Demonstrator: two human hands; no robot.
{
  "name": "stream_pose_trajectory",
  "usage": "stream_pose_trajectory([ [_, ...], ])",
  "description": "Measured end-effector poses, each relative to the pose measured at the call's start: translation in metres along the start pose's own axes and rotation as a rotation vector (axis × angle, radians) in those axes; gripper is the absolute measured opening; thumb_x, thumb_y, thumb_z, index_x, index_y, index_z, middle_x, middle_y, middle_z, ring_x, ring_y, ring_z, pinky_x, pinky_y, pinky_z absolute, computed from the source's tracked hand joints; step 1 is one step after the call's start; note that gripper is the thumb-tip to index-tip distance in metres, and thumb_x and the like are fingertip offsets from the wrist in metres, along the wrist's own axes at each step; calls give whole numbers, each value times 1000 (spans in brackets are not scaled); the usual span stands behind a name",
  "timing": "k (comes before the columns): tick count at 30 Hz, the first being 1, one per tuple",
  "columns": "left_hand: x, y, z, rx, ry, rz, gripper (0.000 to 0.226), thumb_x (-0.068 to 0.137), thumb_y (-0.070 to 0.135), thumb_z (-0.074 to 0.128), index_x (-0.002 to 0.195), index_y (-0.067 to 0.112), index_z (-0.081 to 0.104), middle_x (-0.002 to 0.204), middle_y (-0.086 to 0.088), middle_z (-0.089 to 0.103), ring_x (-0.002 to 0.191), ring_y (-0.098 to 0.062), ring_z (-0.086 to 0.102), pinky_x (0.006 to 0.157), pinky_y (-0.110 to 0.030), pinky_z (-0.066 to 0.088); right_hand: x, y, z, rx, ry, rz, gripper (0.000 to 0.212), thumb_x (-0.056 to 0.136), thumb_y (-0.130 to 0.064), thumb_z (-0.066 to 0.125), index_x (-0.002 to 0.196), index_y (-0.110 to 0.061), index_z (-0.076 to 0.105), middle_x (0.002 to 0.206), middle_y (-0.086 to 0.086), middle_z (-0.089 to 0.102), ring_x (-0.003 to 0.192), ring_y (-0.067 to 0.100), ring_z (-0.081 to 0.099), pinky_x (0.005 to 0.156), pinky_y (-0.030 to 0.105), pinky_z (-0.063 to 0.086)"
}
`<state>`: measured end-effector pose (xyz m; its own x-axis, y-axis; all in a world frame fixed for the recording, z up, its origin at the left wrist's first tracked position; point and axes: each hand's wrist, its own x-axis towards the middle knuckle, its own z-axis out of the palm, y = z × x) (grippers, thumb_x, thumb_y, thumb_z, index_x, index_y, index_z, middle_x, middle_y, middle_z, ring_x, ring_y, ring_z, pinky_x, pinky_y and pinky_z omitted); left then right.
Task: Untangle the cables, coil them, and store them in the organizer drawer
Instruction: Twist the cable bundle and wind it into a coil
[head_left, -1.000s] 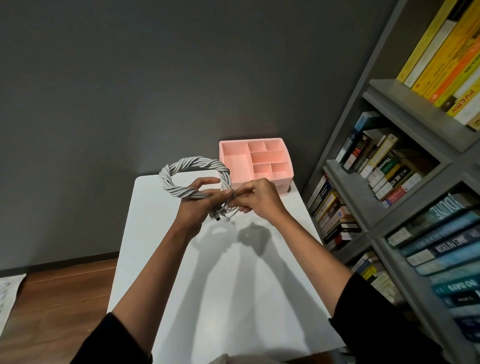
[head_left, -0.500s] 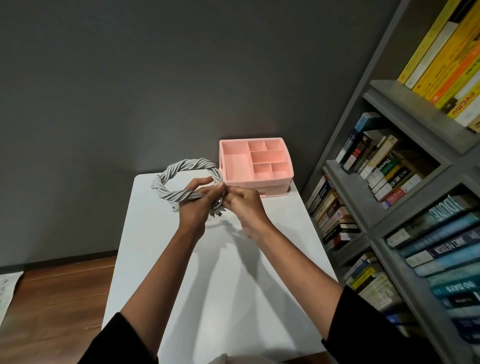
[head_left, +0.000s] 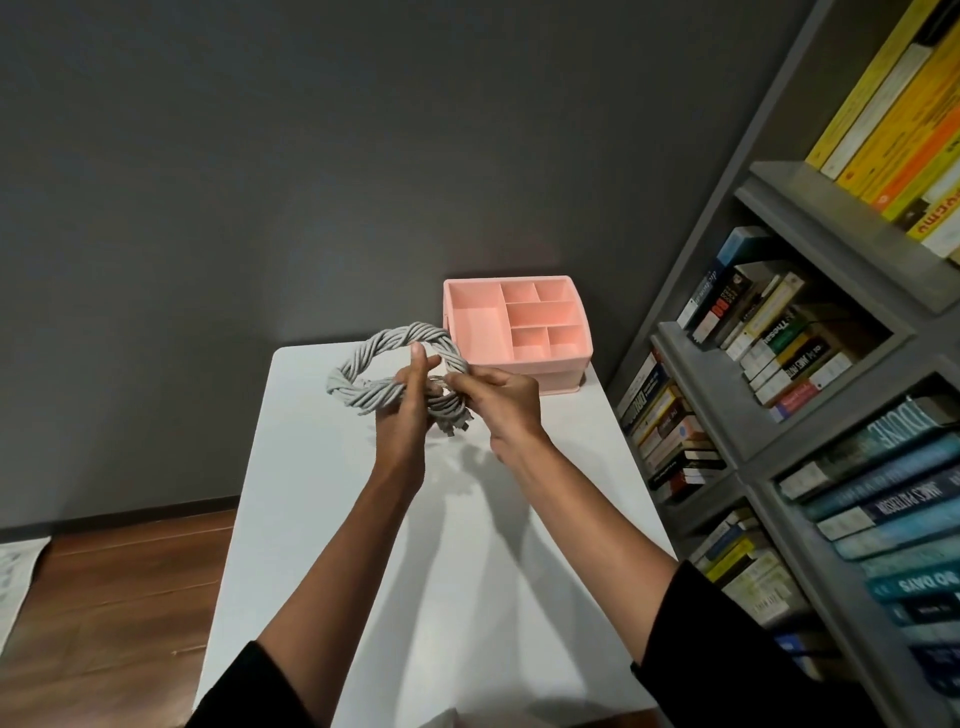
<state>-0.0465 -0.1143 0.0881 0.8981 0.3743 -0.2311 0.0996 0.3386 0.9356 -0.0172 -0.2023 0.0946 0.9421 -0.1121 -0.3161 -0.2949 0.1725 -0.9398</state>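
Thumb newly upright; left hand (head_left: 404, 415), right hand (head_left: 501, 400) tight around cable coil (head_left: 363, 366), ends obscured.

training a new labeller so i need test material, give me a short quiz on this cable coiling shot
1. True or false: the coil of grey cables lies inside the pink organizer.
2. Which hands grip the coil? A) left hand only B) right hand only C) both
3. Fill in: the bookshelf stands on the person's ___ side of the white table.
Key: 1 false, the coil is in the hands, outside the organizer. 2 C. 3 right.
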Motion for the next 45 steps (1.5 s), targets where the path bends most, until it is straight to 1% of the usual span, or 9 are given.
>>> stream_pose_trajectory([
  [4, 1, -7, -1, -131, 194, 12, 21, 89, 41, 60, 98, 22, 64, 100, -1, 70, 99, -18, 67, 84, -35, 55, 4, -3, 1, -73, 16, -60, 24, 69, 0, 76, 92, -4, 75, 81, 9, 73, 70, 15, 66, 77, 30, 57],
  [7, 3, -4, -1, -249, 175, -94, 28, 96, 22, 54, 120, 9, 60, 114, -10, 68, 96, -20, 67, 66, -25, 56, 4, 0, 0, -60, -17, -38, 15, 68, -1, 75, 78, -12, 75, 77, 9, 73, 71, 18, 66, 80, 37, 58],
  [15, 8, 11, -7, -315, 70, -8, 17, 97, 14, 53, 84, 6, 60, 77, -6, 69, 69, -11, 68, 66, -27, 57, 5, 4, -7, 70, -141, 8, 31, 75, 4, 74, 100, -5, 56, 93, 16, 69, 78, 25, 67, 76, 39, 57],
  [21, 23, 22, -15, -247, -232, -161, 37, 100, 32, 40, 120, 5, 55, 110, -9, 67, 99, -11, 66, 79, -23, 57, 10, -6, -14, 208, -218, 44, 32, 79, 8, 68, 100, -7, 50, 85, 12, 67, 66, 16, 66, 58, 26, 54],
  [27, 18, 18, -14, -206, -40, -255, 25, 86, 26, 69, 100, 7, 65, 92, -4, 70, 87, -11, 67, 64, -17, 54, 15, -3, -18, 148, -50, -86, 34, 77, 9, 69, 99, -5, 49, 80, 10, 66, 67, 17, 62, 65, 30, 52],
  [31, 18, 19, -8, -307, 73, -179, 20, 94, 16, 59, 106, 0, 59, 93, -10, 69, 84, -16, 69, 65, -26, 57, 16, -5, -23, 150, -123, -63, 39, 77, 8, 70, 103, -6, 46, 84, 9, 66, 70, 17, 62, 63, 24, 53],
  [35, 18, 26, -1, -395, 123, -92, 22, 99, 6, 44, 83, -5, 56, 69, -5, 72, 63, -11, 69, 61, -26, 56, 18, -11, -25, 220, -260, -27, 38, 78, 9, 68, 104, -9, 46, 81, 6, 70, 74, 18, 64, 68, 26, 53],
  [42, 23, 29, 1, -354, 91, 3, 27, 100, 5, 38, 122, -9, 41, 70, -12, 66, 57, -14, 66, 58, -24, 55, 22, -18, -30, 101, -422, -58, 31, 85, 11, 58, 108, -7, 49, 87, 7, 69, 80, 19, 63, 79, 32, 48],
  [45, 23, 34, -1, -302, 20, 48, 18, 99, 3, 37, 112, -3, 48, 71, -6, 69, 62, -11, 67, 59, -22, 54, 23, -20, -33, 89, -503, -65, 33, 84, 10, 58, 111, -7, 50, 89, 8, 65, 83, 22, 61, 84, 35, 45],
])
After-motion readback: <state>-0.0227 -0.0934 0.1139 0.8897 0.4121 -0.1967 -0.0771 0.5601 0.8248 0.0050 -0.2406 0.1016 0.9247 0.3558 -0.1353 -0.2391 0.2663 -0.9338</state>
